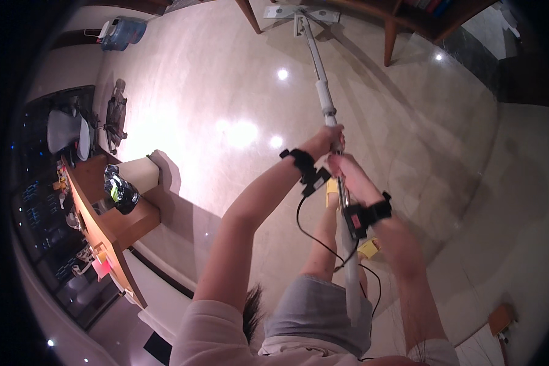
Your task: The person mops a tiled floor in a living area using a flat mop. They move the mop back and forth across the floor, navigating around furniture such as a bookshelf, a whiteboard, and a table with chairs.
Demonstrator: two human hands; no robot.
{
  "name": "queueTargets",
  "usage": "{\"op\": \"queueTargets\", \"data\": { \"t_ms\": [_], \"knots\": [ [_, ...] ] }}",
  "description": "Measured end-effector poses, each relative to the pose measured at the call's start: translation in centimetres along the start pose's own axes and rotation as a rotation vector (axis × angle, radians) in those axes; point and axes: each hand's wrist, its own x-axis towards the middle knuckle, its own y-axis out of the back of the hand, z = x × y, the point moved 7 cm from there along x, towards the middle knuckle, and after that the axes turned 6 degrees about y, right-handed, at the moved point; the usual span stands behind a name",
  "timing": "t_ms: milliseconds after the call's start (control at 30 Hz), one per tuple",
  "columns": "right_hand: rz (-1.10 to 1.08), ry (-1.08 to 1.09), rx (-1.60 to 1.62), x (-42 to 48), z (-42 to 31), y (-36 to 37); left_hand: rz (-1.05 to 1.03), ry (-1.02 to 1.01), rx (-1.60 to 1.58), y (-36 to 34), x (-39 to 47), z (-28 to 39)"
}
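A flat floor mop with a white and metal pole (322, 91) runs from near my body out to the far floor. Its wide, pale flat head (274, 13) lies on the floor beside the legs of a wooden cabinet. My left hand (331, 138) is wrapped around the pole just below its grey collar. Slightly closer to me, my right hand (340, 164) grips the same pole, its fingers partly hidden. The white lower end of the handle (353, 297) passes over my grey shorts. Each wrist carries a black strapped device with a cable.
A wooden cabinet (391, 41) on legs stands ahead. To the left are a wooden desk (100, 238), a swivel chair (66, 130) and a waste bin (139, 174) with a black bag. Blue water jugs (123, 34) stand at the far left. Yellow slippers (369, 248) are on my feet.
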Motion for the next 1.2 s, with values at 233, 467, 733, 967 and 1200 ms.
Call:
{"op": "queueTargets", "data": {
  "t_ms": [233,467,733,967,1200],
  "knots": [
    [0.043,-0.224,0.241,-10.2,1.9,-0.4,-0.012,0.144,0.010,-4.7,-7.4,-7.4],
    [0.013,-0.100,0.085,-2.1,-0.7,0.8,-0.057,0.090,0.014,-3.2,-1.5,-0.7],
    [0.099,-0.133,0.020,3.5,0.5,2.2,0.047,0.084,0.120,-0.9,2.8,1.0],
    [0.123,-0.248,-0.105,-11.8,4.8,6.7,-0.027,0.131,-0.001,-6.1,-2.5,-14.6],
    [0.148,-0.519,-0.194,-31.3,6.7,9.9,0.171,0.376,-0.098,-16.5,-16.4,-28.5]
  ]
}}
